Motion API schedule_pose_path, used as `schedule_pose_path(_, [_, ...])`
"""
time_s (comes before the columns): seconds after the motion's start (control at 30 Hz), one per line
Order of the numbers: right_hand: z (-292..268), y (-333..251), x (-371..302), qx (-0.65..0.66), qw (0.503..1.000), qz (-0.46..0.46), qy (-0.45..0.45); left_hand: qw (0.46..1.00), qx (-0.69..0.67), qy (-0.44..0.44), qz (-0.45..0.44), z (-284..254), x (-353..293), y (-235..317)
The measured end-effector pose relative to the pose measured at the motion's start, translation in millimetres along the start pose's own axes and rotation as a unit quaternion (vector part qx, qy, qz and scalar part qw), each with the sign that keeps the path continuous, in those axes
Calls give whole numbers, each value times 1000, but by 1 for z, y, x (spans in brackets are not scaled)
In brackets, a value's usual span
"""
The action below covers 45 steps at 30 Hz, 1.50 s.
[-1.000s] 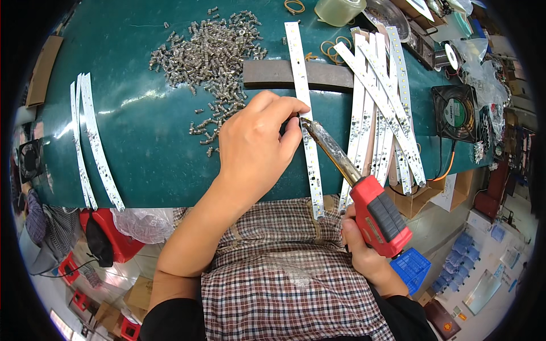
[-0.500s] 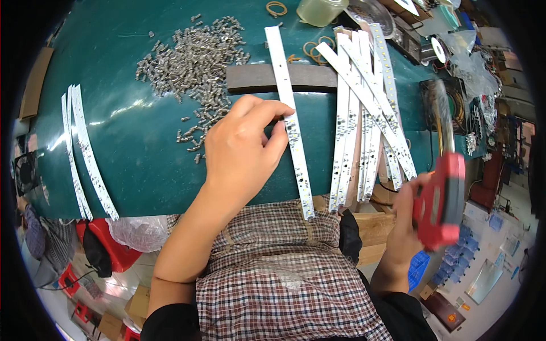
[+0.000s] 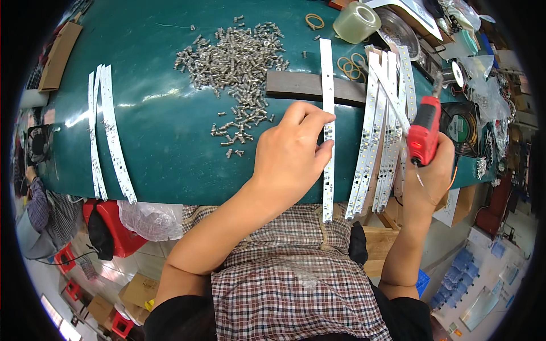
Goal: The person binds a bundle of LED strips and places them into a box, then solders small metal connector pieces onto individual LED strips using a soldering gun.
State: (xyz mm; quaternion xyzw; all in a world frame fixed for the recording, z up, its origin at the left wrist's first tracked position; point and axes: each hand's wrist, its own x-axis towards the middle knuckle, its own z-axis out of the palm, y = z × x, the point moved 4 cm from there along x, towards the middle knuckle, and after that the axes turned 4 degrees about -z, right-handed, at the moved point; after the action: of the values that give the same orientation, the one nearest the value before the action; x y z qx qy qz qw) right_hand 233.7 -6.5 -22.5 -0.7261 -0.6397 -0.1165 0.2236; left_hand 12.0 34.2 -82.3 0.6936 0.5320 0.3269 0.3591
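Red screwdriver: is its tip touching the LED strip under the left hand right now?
No. The red screwdriver is held up in the right hand, away from that strip.

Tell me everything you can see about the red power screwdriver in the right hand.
The red power screwdriver has a glossy red plastic-looking body, with a dark metal front end pointing up and away from the person. The right hand grips its lower part, holding it nearly upright and lifted off the green table. It sits just right of the pile of white LED strips, apart from the single strip that the left hand pinches. A thin cord seems to trail below it.
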Motion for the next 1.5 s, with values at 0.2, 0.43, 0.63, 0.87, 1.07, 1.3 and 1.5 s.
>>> schedule_pose_path(0.2, [-31, 36, -10, 201, 968, 96, 112, 999, 40, 19, -9, -18, -3, 4])
schedule_pose_path(0.43, [-118, 95, -21, 334, 872, 190, 304, 965, 212, 153, -35, -109, -8, -25])
schedule_pose_path(0.63, [-119, 62, -39, 426, 846, 248, 204, 964, 226, 138, 2, -116, -7, -49])
schedule_pose_path(0.87, [-95, -7, -40, 435, 869, 236, -10, 959, 245, 128, 61, -117, -6, -51])
schedule_pose_path(1.07, [-88, -39, -43, 422, 883, 201, 34, 971, 182, 138, 67, -111, -1, -53])
schedule_pose_path(1.3, [-54, -62, -36, 469, 836, 273, -78, 942, -319, 27, -99, -86, -11, -22])
schedule_pose_path(1.5, [-12, -87, -39, 569, 767, 239, -176, 847, -468, -120, -220, -40, -14, -2])
